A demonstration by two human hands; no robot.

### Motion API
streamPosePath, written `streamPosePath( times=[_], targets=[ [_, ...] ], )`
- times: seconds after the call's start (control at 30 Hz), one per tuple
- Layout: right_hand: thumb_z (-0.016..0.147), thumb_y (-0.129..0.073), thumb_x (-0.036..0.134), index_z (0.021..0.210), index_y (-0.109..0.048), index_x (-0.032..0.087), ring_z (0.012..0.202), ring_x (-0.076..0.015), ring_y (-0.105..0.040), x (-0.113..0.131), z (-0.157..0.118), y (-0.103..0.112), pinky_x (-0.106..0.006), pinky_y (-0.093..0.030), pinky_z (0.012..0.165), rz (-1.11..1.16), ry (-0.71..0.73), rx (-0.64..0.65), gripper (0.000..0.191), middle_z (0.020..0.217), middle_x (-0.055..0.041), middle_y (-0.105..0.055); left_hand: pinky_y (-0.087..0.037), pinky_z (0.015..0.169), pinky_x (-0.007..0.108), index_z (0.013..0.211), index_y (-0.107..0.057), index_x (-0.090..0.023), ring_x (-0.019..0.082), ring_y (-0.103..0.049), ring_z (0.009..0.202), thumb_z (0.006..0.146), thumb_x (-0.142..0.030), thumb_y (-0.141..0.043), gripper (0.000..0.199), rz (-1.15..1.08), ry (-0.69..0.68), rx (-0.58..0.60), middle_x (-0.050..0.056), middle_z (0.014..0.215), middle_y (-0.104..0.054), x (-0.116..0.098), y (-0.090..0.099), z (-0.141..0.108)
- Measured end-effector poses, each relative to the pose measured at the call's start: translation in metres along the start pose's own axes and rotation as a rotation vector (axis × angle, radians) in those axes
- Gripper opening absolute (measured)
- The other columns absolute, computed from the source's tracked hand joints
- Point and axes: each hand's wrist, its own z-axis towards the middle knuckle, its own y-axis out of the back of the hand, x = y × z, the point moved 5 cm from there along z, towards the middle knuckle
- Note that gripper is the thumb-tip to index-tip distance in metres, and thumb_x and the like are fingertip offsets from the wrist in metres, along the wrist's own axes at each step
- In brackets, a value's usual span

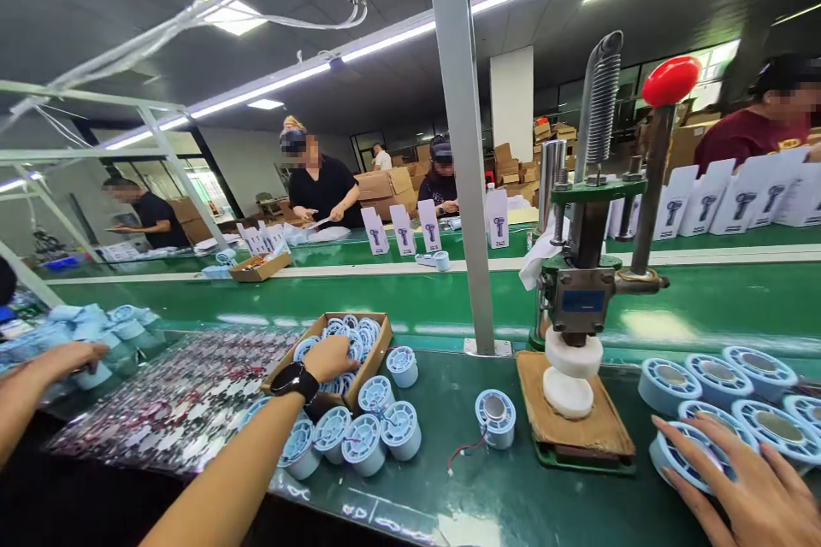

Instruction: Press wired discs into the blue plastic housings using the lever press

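My left hand, wearing a black watch, reaches into a cardboard box of light-blue plastic rings. Its fingers curl down among the rings; what they pinch is hidden. At the right, my right hand spans a light-blue round housing, fingers over its top and thumb along its near side. More light-blue housings with grey discs lie around that hand. Between my hands, one housing with a grey disc and a red-black wire rests on the green tabletop. Several wired housings stand beside the box.
A hand press with a red-knobbed lever stands right of centre, white round pads below. Circuit boards cover the left side. A co-worker's hand is over blue parts there. A metal post rises behind the table, before the green conveyor.
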Motion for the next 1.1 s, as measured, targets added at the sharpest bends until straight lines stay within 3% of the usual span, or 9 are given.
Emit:
streamPosePath(
  times=[0.13, 0.23, 0.33, 0.43, 0.57, 0.77, 0.87, 0.97, 1.1],
  targets=[
    [0.092, -0.037, 0.043, 0.125, -0.063, 0.034, 0.115, -0.0358, -0.060, -0.021, 0.012, 0.007, -0.065, -0.042, 0.100, -0.042, -0.022, 0.076, 0.043, 0.124, -0.0083, -0.061, -0.049, 0.093, 0.044, 0.098, -0.064, -0.013, 0.022, -0.062, 0.100, 0.093, -0.038, -0.061, 0.025, 0.003, 0.030, -0.033, 0.007, 0.103, -0.066, -0.005, -0.002, 0.003],
    [0.088, -0.033, 0.049, 0.144, -0.035, 0.054, 0.117, -0.0422, -0.057, -0.019, 0.024, 0.024, -0.071, -0.039, 0.096, -0.055, -0.085, -0.014, 0.057, 0.124, -0.0092, -0.061, -0.050, 0.091, 0.043, 0.097, -0.064, -0.013, 0.021, -0.063, 0.096, 0.093, -0.038, -0.061, 0.025, -0.014, 0.059, -0.021, 0.006, 0.100, -0.066, -0.006, -0.005, 0.001],
    [0.083, -0.041, 0.046, 0.146, -0.020, 0.058, 0.107, -0.0415, -0.063, 0.028, 0.042, 0.028, -0.068, -0.051, 0.085, 0.130, -0.097, -0.029, 0.068, 0.120, -0.0094, -0.062, -0.051, 0.088, 0.041, 0.094, -0.064, -0.013, 0.020, -0.063, 0.093, 0.092, -0.037, -0.062, 0.024, -0.039, 0.080, -0.014, 0.006, 0.097, -0.066, -0.006, -0.006, 0.001],
    [0.086, -0.046, 0.035, 0.146, -0.025, 0.057, 0.117, -0.0320, -0.062, 0.110, 0.062, 0.006, -0.053, -0.061, 0.086, 0.429, -0.049, 0.122, 0.068, 0.133, -0.0010, -0.057, -0.051, 0.084, 0.038, 0.084, -0.063, -0.013, 0.018, -0.064, 0.085, 0.092, -0.036, -0.063, 0.024, -0.056, 0.067, -0.013, 0.003, 0.086, -0.066, -0.007, 0.000, 0.002],
    [0.090, -0.044, 0.023, 0.141, -0.051, 0.025, 0.137, -0.0354, -0.043, 0.193, 0.080, -0.035, -0.055, -0.049, 0.105, 0.517, -0.053, 0.423, 0.052, 0.150, -0.0110, -0.042, -0.049, 0.079, 0.033, 0.079, -0.061, -0.015, 0.019, -0.064, 0.081, 0.089, -0.033, -0.062, 0.020, -0.098, -0.025, -0.085, 0.003, 0.083, -0.067, -0.008, 0.023, 0.003],
    [0.087, -0.056, 0.023, 0.117, -0.066, 0.027, 0.131, -0.0282, -0.051, 0.189, 0.056, -0.020, -0.046, -0.050, 0.104, 0.716, -0.013, 0.559, 0.032, 0.143, -0.0031, -0.051, -0.044, 0.096, 0.034, 0.083, -0.055, -0.021, 0.027, -0.057, 0.114, 0.085, -0.031, -0.053, 0.010, -0.238, -0.191, -0.286, 0.004, 0.113, -0.067, -0.043, 0.054, -0.042],
    [0.084, -0.057, 0.020, 0.100, -0.068, 0.022, 0.120, -0.0240, -0.058, 0.161, 0.041, 0.000, -0.038, -0.054, 0.099, 0.749, -0.029, 0.466, 0.020, 0.135, -0.0072, -0.058, -0.046, 0.100, 0.032, 0.083, -0.057, -0.026, 0.025, -0.056, 0.121, 0.082, -0.036, -0.058, 0.010, -0.351, -0.373, -0.204, -0.004, 0.130, -0.062, -0.108, 0.027, -0.097],
    [0.085, -0.055, 0.019, 0.098, -0.066, 0.022, 0.117, -0.0194, -0.060, 0.144, 0.035, 0.010, -0.031, -0.054, 0.097, 0.765, -0.055, 0.381, 0.018, 0.129, -0.0073, -0.061, -0.043, 0.107, 0.042, 0.092, -0.062, -0.025, 0.027, -0.054, 0.124, 0.074, -0.015, -0.060, 0.020, -0.542, -0.614, -0.053, 0.004, 0.135, -0.059, -0.182, -0.024, -0.148],
    [0.084, -0.058, 0.019, 0.127, -0.053, 0.023, 0.125, -0.0162, -0.056, 0.139, 0.029, 0.008, -0.026, -0.050, 0.102, 0.716, -0.095, 0.274, 0.043, 0.136, -0.0061, -0.056, -0.049, 0.101, 0.046, 0.128, -0.054, -0.025, 0.028, -0.056, 0.119, 0.075, -0.015, -0.066, 0.055, -0.749, -0.525, -0.220, 0.008, 0.127, -0.062, -0.214, -0.073, -0.162]
  ],
)
